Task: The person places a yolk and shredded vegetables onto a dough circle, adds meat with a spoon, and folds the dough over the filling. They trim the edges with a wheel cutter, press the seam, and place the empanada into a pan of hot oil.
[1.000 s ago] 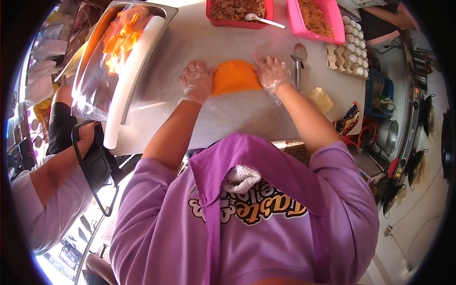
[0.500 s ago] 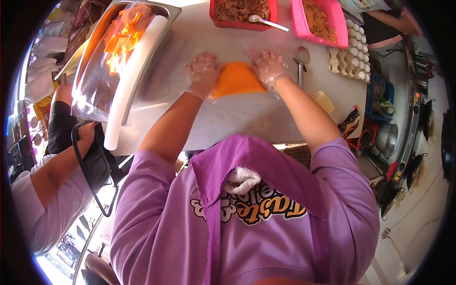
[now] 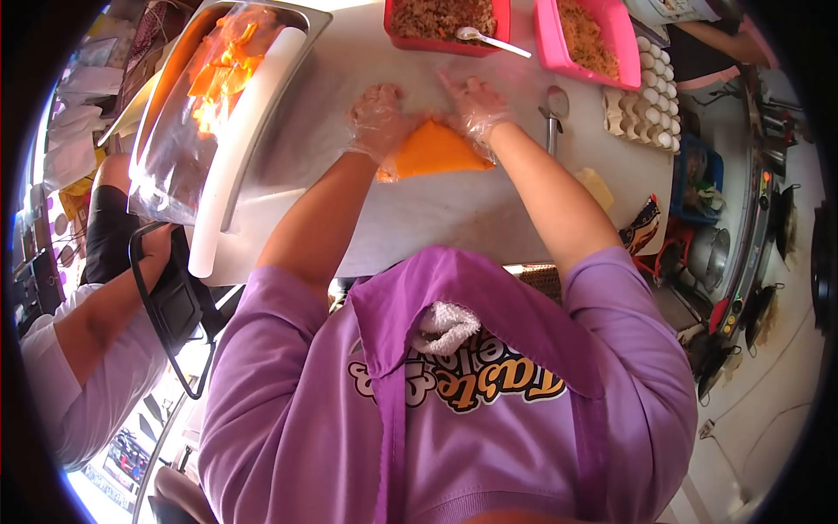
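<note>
An orange sheet of dough (image 3: pixel 435 150) lies on the table in front of me, its near edge almost straight. It seems to lie in clear plastic film, though the film's limits are hard to make out. My left hand (image 3: pixel 375 118), in a thin clear plastic glove, rests palm down at the dough's left side, covering part of it. On the right side my gloved right hand (image 3: pixel 478 112) lies flat over the dough's other edge, fingers stretched away from me. Both hands' fingertips are slightly blurred.
A metal tray (image 3: pixel 316 19) at left holds plastic-covered orange dough and a white tube (image 3: pixel 249 148). Red (image 3: pixel 449 44) and pink (image 3: pixel 546 57) tubs of filling, a spoon (image 3: pixel 493 41), a metal-handled tool (image 3: pixel 552 131) and eggs (image 3: pixel 650 96) stand beyond. Another person's arm (image 3: pixel 113 306) is at left.
Both hands have shifted slightly away from me and inward over the dough. The visible orange area has gone from a flat-topped shape to a more pointed one.
</note>
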A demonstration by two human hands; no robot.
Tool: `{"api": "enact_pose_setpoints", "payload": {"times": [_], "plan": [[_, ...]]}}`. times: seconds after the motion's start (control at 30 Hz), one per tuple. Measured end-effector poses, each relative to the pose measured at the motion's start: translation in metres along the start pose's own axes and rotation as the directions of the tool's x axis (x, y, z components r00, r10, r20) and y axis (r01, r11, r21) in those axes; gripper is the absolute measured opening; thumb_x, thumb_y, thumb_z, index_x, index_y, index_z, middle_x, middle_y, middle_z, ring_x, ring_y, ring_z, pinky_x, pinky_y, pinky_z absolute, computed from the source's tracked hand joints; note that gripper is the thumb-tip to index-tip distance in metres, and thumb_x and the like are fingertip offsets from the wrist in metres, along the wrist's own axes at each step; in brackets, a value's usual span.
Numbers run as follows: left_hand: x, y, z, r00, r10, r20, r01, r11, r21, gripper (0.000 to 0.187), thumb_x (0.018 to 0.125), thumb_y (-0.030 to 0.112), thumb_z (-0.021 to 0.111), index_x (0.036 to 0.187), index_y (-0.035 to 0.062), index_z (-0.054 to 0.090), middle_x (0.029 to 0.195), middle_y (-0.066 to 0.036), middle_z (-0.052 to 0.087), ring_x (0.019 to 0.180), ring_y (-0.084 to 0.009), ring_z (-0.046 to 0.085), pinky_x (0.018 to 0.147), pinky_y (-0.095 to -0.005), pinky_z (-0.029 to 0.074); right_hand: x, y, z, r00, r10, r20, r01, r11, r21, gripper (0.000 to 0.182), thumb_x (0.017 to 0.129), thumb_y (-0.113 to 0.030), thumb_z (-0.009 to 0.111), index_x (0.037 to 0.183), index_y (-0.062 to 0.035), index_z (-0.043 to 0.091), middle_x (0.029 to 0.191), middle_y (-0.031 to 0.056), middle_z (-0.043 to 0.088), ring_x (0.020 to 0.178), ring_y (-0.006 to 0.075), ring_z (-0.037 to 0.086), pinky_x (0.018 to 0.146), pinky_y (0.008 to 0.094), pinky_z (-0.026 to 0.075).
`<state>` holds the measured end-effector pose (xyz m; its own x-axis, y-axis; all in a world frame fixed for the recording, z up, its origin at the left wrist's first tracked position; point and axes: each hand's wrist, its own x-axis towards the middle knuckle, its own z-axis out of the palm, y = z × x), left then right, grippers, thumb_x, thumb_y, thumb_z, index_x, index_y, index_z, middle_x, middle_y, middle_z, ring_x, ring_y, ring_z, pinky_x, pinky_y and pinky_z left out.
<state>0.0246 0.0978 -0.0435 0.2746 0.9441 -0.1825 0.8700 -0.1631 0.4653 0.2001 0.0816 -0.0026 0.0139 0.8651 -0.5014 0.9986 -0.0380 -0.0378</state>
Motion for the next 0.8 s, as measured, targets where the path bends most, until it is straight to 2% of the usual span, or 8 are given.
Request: {"api": "enact_pose_setpoints", "payload": {"times": [0.13, 0.2, 0.27, 0.3, 0.33, 0.53, 0.63, 0.8], "plan": [[0.002, 0.001, -0.004, 0.999, -0.011, 0.042, 0.011, 1.000, 0.005, 0.057, 0.075, 0.054, 0.066, 0.117, 0.0154, 0.059, 0.126, -0.009, 0.052, 0.123, -0.0286, 0.044, 0.103, -0.0443, 0.029, 0.007, 0.003, 0.002, 0.999, -0.042, 0.002, 0.042, 0.999, 0.011, 0.087, 0.083, -0.058, 0.057, 0.151, -0.0304, 0.011, 0.140, 0.0155, 0.039, 0.128, 0.0333, 0.042, 0.104, 0.0467, 0.035], [0.010, -0.010, 0.005, 1.000, 0.010, 0.018, -0.010, 0.999, -0.040, 0.058, 0.079, 0.052, 0.064, 0.120, 0.0119, 0.058, 0.125, -0.011, 0.053, 0.122, -0.0279, 0.045, 0.102, -0.0417, 0.032, 0.020, 0.009, 0.006, 0.999, 0.041, 0.002, -0.040, 0.952, 0.304, 0.090, 0.082, -0.056, 0.060, 0.151, -0.0299, 0.010, 0.143, 0.0156, 0.037, 0.129, 0.0341, 0.040, 0.106, 0.0466, 0.033], [0.016, -0.031, 0.020, 1.000, 0.025, 0.000, -0.025, 0.996, -0.085, 0.058, 0.083, 0.050, 0.062, 0.122, 0.0083, 0.056, 0.124, -0.013, 0.054, 0.122, -0.0271, 0.046, 0.101, -0.0391, 0.034, 0.031, 0.010, 0.013, 0.999, 0.014, -0.038, -0.002, 0.949, 0.314, 0.092, 0.081, -0.056, 0.061, 0.151, -0.0287, 0.009, 0.142, 0.0177, 0.036, 0.128, 0.0359, 0.041, 0.105, 0.0474, 0.035], [0.015, -0.039, 0.020, 0.995, -0.098, 0.031, 0.095, 0.775, -0.625, 0.054, 0.088, 0.049, 0.057, 0.122, 0.0067, 0.057, 0.125, -0.013, 0.055, 0.120, -0.0268, 0.048, 0.100, -0.0383, 0.037, 0.028, 0.006, 0.011, 0.997, -0.001, -0.076, 0.026, 0.944, 0.329, 0.094, 0.081, -0.055, 0.063, 0.152, -0.0275, 0.007, 0.142, 0.0198, 0.035, 0.127, 0.0377, 0.043, 0.104, 0.0482, 0.037], [0.017, -0.045, 0.019, 0.976, -0.181, 0.120, 0.168, 0.279, -0.946, 0.052, 0.093, 0.047, 0.053, 0.122, 0.0050, 0.057, 0.125, -0.013, 0.055, 0.118, -0.0265, 0.050, 0.099, -0.0376, 0.039, 0.024, 0.002, 0.008, 0.997, 0.002, -0.078, 0.024, 0.944, 0.330, 0.094, 0.081, -0.055, 0.063, 0.152, -0.0275, 0.007, 0.142, 0.0198, 0.035, 0.127, 0.0377, 0.043, 0.104, 0.0482, 0.037], [-0.070, -0.060, -0.031, 0.985, 0.006, -0.172, -0.141, 0.602, -0.786, 0.040, 0.095, 0.035, 0.054, 0.121, 0.0047, 0.057, 0.123, -0.013, 0.060, 0.110, -0.0268, 0.059, 0.093, -0.0345, 0.045, 0.010, -0.021, -0.013, 0.999, 0.032, 0.032, -0.035, 0.994, 0.100, 0.105, 0.074, -0.055, 0.070, 0.152, -0.0275, 0.005, 0.144, 0.0197, 0.032, 0.129, 0.0377, 0.040, 0.105, 0.0473, 0.036], [-0.114, -0.060, -0.055, 0.984, -0.060, -0.170, -0.010, 0.924, -0.382, 0.029, 0.093, 0.030, 0.056, 0.111, 0.0079, 0.062, 0.109, -0.018, 0.063, 0.100, -0.0315, 0.061, 0.085, -0.0394, 0.048, 0.026, -0.016, -0.007, 1.000, -0.004, -0.014, 0.006, 0.989, 0.146, 0.112, 0.070, -0.056, 0.073, 0.152, -0.0263, 0.003, 0.143, 0.0191, 0.033, 0.130, 0.0367, 0.038, 0.105, 0.0469, 0.036], [-0.194, -0.081, -0.053, 0.963, -0.184, -0.198, 0.170, 0.982, -0.083, 0.033, 0.086, 0.027, 0.062, 0.111, 0.0073, 0.059, 0.110, -0.017, 0.061, 0.104, -0.0344, 0.057, 0.089, -0.0428, 0.045, 0.013, -0.038, -0.024, 0.989, 0.068, 0.131, -0.125, 0.858, 0.499, 0.126, 0.063, -0.057, 0.079, 0.151, -0.0198, -0.003, 0.146, 0.0214, 0.026, 0.132, 0.0385, 0.034, 0.106, 0.0456, 0.038]]}}
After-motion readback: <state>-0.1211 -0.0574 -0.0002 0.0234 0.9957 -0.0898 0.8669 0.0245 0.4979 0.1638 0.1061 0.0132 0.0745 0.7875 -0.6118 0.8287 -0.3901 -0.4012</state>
